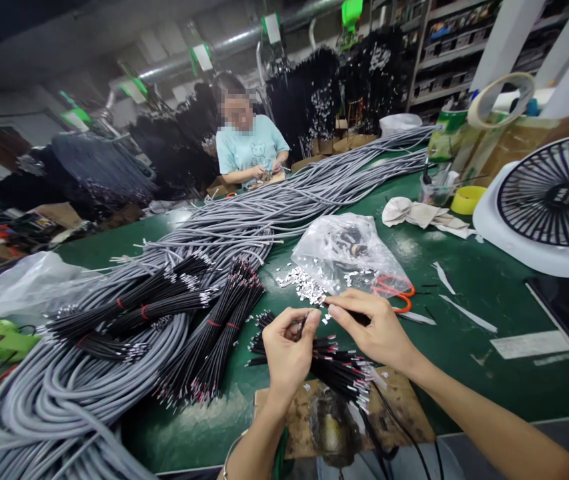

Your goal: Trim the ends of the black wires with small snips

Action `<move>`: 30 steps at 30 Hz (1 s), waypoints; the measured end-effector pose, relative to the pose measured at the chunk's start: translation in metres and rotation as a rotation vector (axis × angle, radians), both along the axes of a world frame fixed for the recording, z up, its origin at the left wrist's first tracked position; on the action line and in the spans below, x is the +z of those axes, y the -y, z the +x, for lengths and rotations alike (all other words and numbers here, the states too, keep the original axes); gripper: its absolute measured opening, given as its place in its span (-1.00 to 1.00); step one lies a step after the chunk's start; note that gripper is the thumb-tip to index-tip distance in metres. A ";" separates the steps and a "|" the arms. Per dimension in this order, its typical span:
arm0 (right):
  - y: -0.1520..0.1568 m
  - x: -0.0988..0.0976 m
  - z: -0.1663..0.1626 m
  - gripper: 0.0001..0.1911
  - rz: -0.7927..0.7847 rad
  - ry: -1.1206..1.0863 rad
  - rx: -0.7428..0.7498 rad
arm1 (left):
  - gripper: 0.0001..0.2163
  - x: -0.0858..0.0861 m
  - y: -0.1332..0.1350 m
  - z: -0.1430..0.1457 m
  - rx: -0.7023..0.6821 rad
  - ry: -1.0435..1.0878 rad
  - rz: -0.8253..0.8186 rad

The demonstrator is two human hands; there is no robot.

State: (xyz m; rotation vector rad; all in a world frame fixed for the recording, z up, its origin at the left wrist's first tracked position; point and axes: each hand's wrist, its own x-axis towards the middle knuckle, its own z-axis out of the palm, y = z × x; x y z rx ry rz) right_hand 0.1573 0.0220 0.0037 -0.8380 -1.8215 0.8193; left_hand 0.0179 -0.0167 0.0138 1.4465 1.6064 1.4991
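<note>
My left hand is closed in a pinch, with a short dark piece that looks like a black cable end between thumb and forefinger. Just to its right, my right hand is closed on a thin black cable whose tip points at the left hand. Below both hands lies a loose bundle of short black cables with red and white ends. Small white connectors are scattered just beyond my fingers. Behind them sits a clear plastic bag with dark pieces inside.
Long grey cables run across the green table. Tied black cable bundles lie at left. Orange-handled scissors are partly under the bag. A white fan stands right, a wooden board in front. A co-worker sits opposite.
</note>
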 end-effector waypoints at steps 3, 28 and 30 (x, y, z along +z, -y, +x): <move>0.001 0.001 0.000 -0.79 0.003 -0.001 0.002 | -0.82 -0.001 0.001 0.000 -0.008 0.001 -0.007; 0.003 0.005 0.004 -0.83 0.032 -0.010 -0.042 | -0.80 -0.004 -0.003 -0.001 -0.164 0.232 -0.213; 0.006 0.004 0.002 -0.87 0.087 0.009 -0.037 | -0.80 -0.007 -0.003 -0.002 -0.108 0.234 -0.177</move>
